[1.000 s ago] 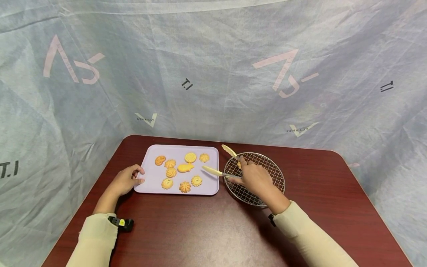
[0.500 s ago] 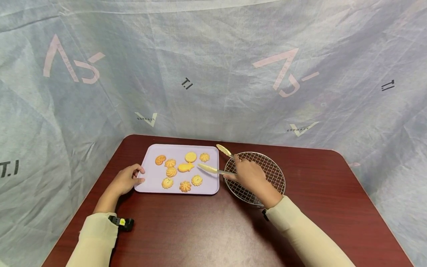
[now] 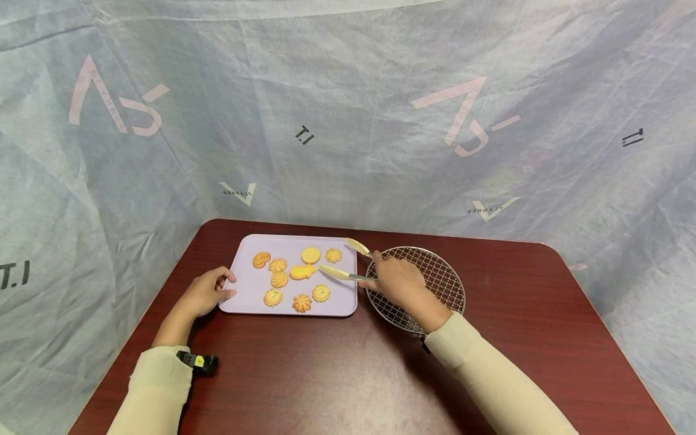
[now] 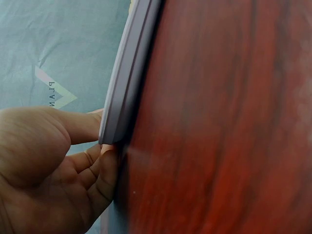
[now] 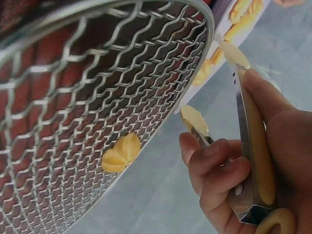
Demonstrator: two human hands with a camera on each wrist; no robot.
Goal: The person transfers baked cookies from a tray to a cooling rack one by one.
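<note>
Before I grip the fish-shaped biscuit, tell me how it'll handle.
The fish-shaped biscuit probably won't roll, lying flat on the tray. Its clean, moulded-looking outline suggests stiffness. Its smooth-looking top might slip in the tongs.

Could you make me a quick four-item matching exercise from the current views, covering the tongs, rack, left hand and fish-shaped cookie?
Column one
1. Tongs
2. Round wire rack
3. Left hand
4. Fish-shaped cookie

Column two
A. Pinching the edge of the lilac tray
B. Lying among other cookies on the tray
C. Has one ridged cookie on its mesh, seen from the right wrist
D. Held with arms spread in the right hand

Right pairs: 1-D, 2-C, 3-A, 4-B
</note>
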